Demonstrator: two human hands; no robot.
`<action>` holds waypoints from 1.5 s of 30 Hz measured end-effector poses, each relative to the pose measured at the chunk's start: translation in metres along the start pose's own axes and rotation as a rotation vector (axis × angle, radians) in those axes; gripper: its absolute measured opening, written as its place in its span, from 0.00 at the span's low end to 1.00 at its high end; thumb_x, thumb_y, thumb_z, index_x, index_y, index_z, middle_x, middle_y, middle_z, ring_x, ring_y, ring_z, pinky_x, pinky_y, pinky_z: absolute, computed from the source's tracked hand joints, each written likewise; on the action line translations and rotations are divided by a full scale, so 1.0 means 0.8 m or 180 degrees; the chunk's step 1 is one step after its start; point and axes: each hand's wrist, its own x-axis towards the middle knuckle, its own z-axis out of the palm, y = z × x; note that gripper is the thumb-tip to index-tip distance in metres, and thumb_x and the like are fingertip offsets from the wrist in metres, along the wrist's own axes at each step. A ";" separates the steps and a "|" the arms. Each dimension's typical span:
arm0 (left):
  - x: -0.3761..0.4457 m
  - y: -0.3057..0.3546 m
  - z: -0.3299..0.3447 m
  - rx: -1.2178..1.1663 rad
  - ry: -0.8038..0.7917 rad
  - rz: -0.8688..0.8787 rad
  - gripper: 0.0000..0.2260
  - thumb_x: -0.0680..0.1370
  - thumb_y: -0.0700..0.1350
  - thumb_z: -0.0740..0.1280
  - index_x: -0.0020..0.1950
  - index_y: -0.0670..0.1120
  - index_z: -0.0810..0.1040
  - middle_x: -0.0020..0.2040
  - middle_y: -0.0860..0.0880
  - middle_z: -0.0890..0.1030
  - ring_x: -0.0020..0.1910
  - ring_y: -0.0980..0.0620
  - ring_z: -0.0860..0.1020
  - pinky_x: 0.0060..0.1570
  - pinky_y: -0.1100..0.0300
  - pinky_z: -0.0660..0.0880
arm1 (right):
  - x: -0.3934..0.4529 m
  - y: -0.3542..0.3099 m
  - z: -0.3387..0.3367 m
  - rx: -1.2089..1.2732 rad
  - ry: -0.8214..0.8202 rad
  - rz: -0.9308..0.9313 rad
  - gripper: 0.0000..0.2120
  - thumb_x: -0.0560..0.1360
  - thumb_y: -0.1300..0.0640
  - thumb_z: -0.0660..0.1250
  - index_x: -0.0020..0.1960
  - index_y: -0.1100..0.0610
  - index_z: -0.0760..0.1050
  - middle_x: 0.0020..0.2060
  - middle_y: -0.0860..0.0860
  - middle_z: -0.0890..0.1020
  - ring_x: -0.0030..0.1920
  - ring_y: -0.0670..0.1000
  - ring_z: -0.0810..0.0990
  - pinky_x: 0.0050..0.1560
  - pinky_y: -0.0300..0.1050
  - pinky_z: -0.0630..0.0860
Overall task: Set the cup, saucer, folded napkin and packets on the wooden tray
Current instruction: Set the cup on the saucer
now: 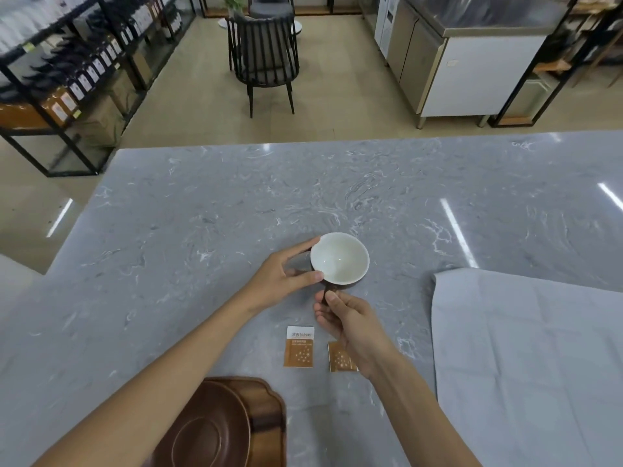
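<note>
A cup (339, 258), white inside and dark brown outside, stands on the grey marble counter. My left hand (283, 272) pinches its left rim between thumb and fingers. My right hand (344, 319) grips the cup's dark handle from below. Two brown-and-white packets lie nearer to me: one (299, 347) in full view, the other (338, 359) partly under my right wrist. A brown saucer (215, 429) rests on the wooden tray (269, 399) at the bottom edge, partly behind my left forearm. A grey napkin (526, 358) lies spread out at the right.
The marble counter (202, 214) runs far back and to the right. Beyond its far edge stand a black chair (263, 55), shelves of bottles (67, 72) at the left and a steel cabinet (455, 62) at the right.
</note>
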 end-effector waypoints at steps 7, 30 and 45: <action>-0.055 0.015 -0.012 -0.0214 0.0133 0.0059 0.30 0.72 0.48 0.79 0.72 0.59 0.74 0.71 0.62 0.75 0.61 0.63 0.80 0.62 0.69 0.74 | -0.046 0.007 0.028 -0.0147 -0.0098 -0.0069 0.13 0.85 0.58 0.62 0.50 0.61 0.83 0.37 0.51 0.83 0.40 0.44 0.83 0.47 0.33 0.81; -0.288 0.020 -0.051 -0.0358 0.0835 0.0001 0.28 0.69 0.54 0.80 0.66 0.68 0.76 0.67 0.65 0.76 0.48 0.56 0.86 0.52 0.63 0.78 | -0.189 0.098 0.126 -0.0995 -0.0510 -0.0129 0.12 0.85 0.55 0.62 0.52 0.56 0.84 0.40 0.49 0.84 0.40 0.43 0.82 0.45 0.38 0.81; -0.387 -0.042 -0.046 -0.0441 0.1139 -0.0198 0.29 0.70 0.48 0.80 0.69 0.60 0.77 0.66 0.60 0.79 0.59 0.67 0.79 0.54 0.67 0.79 | -0.235 0.186 0.155 -0.1255 -0.0457 0.0118 0.14 0.86 0.55 0.60 0.52 0.55 0.84 0.41 0.47 0.85 0.41 0.41 0.82 0.40 0.36 0.78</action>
